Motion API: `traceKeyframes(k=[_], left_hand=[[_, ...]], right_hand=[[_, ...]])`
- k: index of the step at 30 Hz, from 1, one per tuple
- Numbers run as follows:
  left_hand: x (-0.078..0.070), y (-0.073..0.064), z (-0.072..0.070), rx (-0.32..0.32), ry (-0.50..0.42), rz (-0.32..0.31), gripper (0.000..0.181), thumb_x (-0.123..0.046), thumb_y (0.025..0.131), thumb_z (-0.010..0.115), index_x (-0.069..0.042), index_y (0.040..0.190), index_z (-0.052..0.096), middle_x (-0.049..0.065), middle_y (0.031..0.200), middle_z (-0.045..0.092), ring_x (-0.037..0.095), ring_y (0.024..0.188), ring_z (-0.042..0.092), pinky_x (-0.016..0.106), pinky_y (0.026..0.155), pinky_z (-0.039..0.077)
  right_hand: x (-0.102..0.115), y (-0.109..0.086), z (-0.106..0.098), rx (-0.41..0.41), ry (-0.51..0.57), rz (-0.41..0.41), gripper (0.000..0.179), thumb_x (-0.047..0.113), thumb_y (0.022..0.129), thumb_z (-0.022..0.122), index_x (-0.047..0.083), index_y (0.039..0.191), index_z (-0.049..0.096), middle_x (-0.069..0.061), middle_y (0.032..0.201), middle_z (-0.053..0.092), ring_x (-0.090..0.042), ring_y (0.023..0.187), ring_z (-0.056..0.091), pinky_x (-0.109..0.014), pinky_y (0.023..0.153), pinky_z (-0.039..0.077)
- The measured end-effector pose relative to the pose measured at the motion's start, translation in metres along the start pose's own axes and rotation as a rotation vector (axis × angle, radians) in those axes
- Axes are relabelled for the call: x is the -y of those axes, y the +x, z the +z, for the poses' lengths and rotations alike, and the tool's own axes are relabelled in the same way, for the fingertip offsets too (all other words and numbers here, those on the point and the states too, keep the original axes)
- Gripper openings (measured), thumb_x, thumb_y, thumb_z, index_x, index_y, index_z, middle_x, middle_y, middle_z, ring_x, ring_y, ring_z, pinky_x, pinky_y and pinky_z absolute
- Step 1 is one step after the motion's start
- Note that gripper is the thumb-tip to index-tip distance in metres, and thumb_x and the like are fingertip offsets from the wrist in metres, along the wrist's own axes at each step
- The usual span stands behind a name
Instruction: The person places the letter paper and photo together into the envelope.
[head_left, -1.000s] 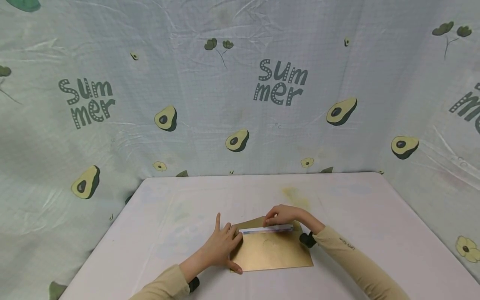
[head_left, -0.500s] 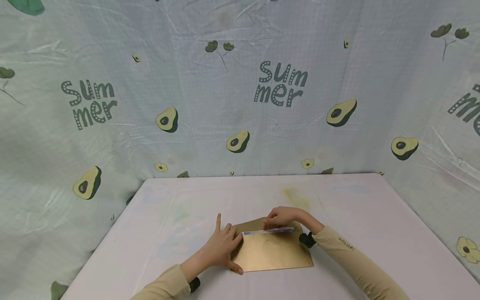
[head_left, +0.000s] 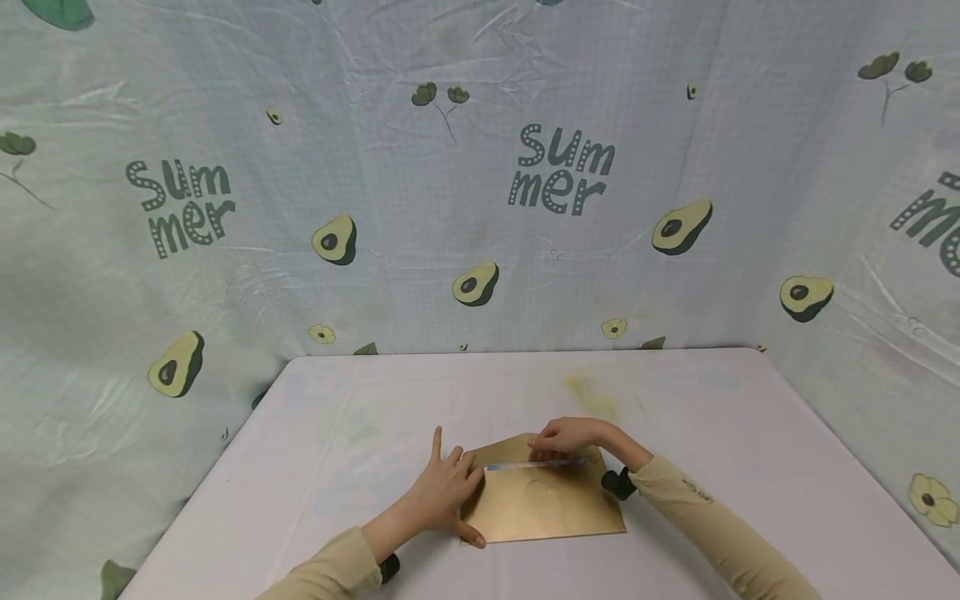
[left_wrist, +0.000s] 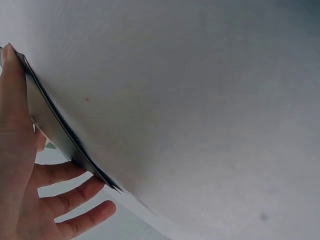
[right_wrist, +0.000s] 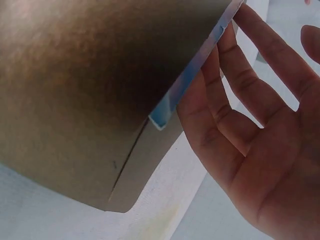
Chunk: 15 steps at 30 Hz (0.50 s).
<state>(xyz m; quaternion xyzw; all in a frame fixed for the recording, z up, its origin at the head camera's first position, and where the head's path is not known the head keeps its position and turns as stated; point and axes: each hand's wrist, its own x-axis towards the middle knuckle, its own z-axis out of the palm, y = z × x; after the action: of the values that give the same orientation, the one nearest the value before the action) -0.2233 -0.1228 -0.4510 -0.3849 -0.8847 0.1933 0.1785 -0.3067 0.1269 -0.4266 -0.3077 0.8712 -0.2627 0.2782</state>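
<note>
A gold envelope [head_left: 547,504] lies on the table with its flap raised at the back. A thin strip of a blue and pink printed card [right_wrist: 187,80] shows along the envelope's mouth; the rest of it is hidden inside. My left hand [head_left: 437,492] rests spread on the envelope's left side, thumb at the near corner and index finger pointing away. In the left wrist view its fingers lie along the envelope's edge [left_wrist: 55,122]. My right hand [head_left: 566,437] is at the mouth, in front of the flap, its extended fingers touching the card's outer edge.
The pale table [head_left: 337,433] surrounds the envelope. Behind and at the sides hangs a light curtain [head_left: 405,192] printed with avocados and lettering. A dark wrist device [head_left: 618,483] is by the right sleeve.
The card has slid deeper into the envelope, leaving only a narrower strip visible. My right hand has shifted slightly toward me with it; the left hand has stayed in place.
</note>
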Motion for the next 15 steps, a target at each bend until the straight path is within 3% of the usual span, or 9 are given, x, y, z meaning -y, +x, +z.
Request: traceKeyframes(k=[9,15], left_hand=[[0.0008,-0.0009,0.0017,-0.038,0.008,0.007,0.093,-0.089,0.05,0.04,-0.017,0.107,0.056,0.0,0.102,0.053,0.018,0.094,0.048,0.066,0.092,0.027],[0.0013,-0.0001,0.0026,-0.071,0.022,0.005,0.093,-0.089,0.048,0.042,-0.017,0.104,0.056,0.0,0.101,0.053,0.018,0.092,0.048,0.066,0.091,0.029]], right_hand=[[0.0008,-0.0018,0.0015,0.011,0.012,-0.025,0.038,0.032,0.096,0.037,0.01,0.099,0.068,-0.001,0.086,0.064,-0.01,0.066,0.051,-0.024,0.06,0.042],[-0.0003,-0.0052,0.0011,-0.01,-0.04,-0.024,0.038,0.034,0.095,0.037,0.012,0.105,0.066,-0.004,0.103,0.065,-0.012,0.088,0.059,-0.027,0.076,0.045]])
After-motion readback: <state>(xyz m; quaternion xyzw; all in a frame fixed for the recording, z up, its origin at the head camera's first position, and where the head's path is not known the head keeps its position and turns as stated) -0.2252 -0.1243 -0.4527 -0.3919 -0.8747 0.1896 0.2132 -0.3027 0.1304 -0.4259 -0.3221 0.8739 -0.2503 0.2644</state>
